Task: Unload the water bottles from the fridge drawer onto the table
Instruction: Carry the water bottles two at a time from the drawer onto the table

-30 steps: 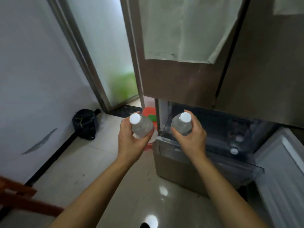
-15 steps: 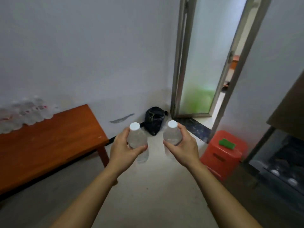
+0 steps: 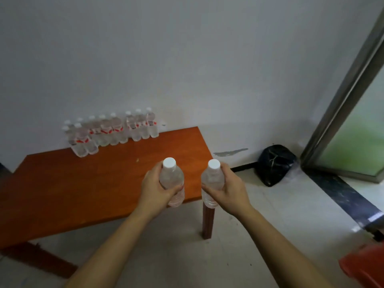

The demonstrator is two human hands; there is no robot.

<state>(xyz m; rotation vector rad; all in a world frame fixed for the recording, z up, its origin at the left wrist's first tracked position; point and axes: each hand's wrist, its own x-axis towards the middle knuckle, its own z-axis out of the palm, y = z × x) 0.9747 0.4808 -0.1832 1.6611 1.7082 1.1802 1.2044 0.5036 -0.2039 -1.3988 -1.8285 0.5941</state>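
My left hand [image 3: 154,189] grips a clear water bottle [image 3: 172,179] with a white cap, held upright over the right end of the orange-brown wooden table [image 3: 72,183]. My right hand [image 3: 229,189] grips a second clear white-capped bottle [image 3: 212,180], upright, just past the table's right edge above its leg. Several water bottles with red labels [image 3: 112,129] stand in rows at the back of the table against the wall. The fridge drawer is out of view.
A black bag [image 3: 275,164] lies on the floor by the wall, right of the table. A glass door with a metal frame [image 3: 342,96] stands at the right. An orange-red stool [image 3: 365,265] shows at the bottom right corner.
The view has swung left from the fridge to the table. Both hands have carried their bottles along and now hover at the table's right end.
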